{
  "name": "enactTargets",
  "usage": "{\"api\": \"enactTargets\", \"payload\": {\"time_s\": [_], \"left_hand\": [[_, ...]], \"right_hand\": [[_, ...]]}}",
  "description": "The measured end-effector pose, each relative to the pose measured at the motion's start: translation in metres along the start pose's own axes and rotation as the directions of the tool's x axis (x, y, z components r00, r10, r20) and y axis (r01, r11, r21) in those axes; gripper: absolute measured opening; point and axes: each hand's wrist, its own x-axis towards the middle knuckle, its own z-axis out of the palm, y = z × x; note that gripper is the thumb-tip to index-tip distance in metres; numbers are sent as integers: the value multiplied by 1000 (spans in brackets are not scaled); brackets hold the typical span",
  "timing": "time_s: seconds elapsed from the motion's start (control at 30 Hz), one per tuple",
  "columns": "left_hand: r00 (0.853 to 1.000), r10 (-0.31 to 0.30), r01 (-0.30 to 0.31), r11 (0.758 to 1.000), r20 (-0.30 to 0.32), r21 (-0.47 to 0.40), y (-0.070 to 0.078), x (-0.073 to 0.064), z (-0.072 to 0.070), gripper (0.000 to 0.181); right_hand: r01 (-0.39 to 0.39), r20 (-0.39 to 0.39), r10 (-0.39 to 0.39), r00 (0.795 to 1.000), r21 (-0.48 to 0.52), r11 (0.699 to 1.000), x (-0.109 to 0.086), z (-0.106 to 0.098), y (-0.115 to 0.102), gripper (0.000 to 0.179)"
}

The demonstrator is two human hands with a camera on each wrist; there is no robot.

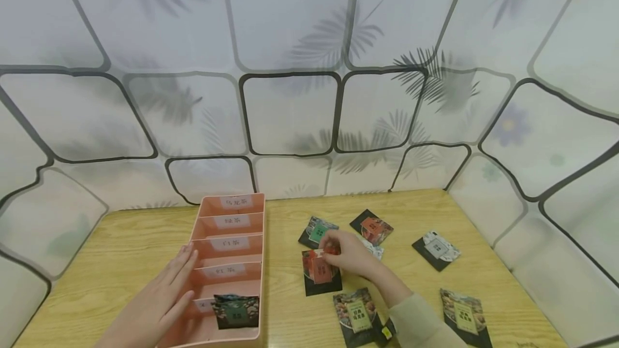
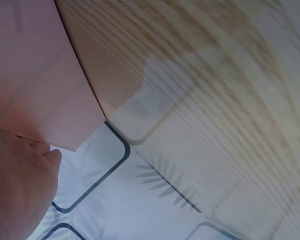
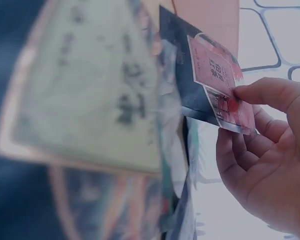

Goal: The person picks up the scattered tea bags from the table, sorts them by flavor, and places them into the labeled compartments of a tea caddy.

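In my head view, the left hand [image 1: 159, 291] lies flat-fingered on the rim of a pink plastic compartment box [image 1: 217, 290], presumably steadying it; a dark green foil packet [image 1: 237, 313] sits in its nearest compartment. The right hand [image 1: 345, 251] pinches a flat red-and-black packet [image 1: 319, 278] above the yellow wooden table [image 1: 285, 316].

My left wrist view shows the box's outer wall.

In my right wrist view, thumb and fingers grip the packet's edge, leaving its label uncovered; a blurred packet with a pale yellow-green label [image 3: 85, 100] blocks much.
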Motion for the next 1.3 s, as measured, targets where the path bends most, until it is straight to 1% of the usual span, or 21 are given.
{"api": "enactTargets", "payload": {"time_s": [0.13, 0.2, 0.27, 0.37, 0.43, 0.5, 0.67, 0.77, 0.9, 1.03, 1.17, 1.3], "left_hand": [[1000, 13, -14, 1000, -12, -16, -1, 0, 1, 69], [1000, 8, -8, 1000, -3, -22, -1, 1, 1, 70], [1000, 7, -7, 1000, -7, -1, -1, 0, 1, 69], [1000, 6, -6, 1000, -3, -6, -2, 0, 1, 69], [1000, 19, -19, 1000, -16, -1, -2, 0, 1, 69], [999, 28, -29, 999, -18, -21, -3, 1, 2, 69], [998, 57, -58, 998, -41, -6, -3, 0, 2, 68], [996, 68, -68, 998, -49, 4, -3, 0, 2, 68], [997, 63, -63, 998, -45, 1, -3, 0, 2, 68], [997, 60, -60, 998, -45, -1, -2, 0, 2, 68], [997, 57, -57, 998, -44, 5, -2, 1, 3, 68], [999, 37, -37, 999, -28, -3, -2, 1, 3, 69]], "right_hand": [[17, -20, -17, 1000, 20, 1000, 3, -3, -5, 3], [26, -18, -25, 1000, 40, 999, 4, -5, -9, 4], [36, -12, -35, 999, 61, 998, 6, -6, -14, 4], [44, -10, -43, 999, 79, 996, 9, -7, -22, 4], [54, -13, -53, 999, 77, 996, 11, -9, -29, 4], [66, -15, -65, 998, 81, 995, 13, -9, -37, 5], [110, -15, -109, 994, 92, 990, 20, -11, -57, 5], [138, -17, -137, 990, 79, 987, 24, -13, -70, 6], [182, -22, -181, 983, 60, 982, 28, -14, -86, 6], [218, -32, -217, 976, 75, 973, 30, -12, -100, 6], [230, -44, -227, 973, 97, 968, 32, -7, -115, 7], [222, -47, -218, 975, 118, 968, 35, 0, -127, 9]]}}
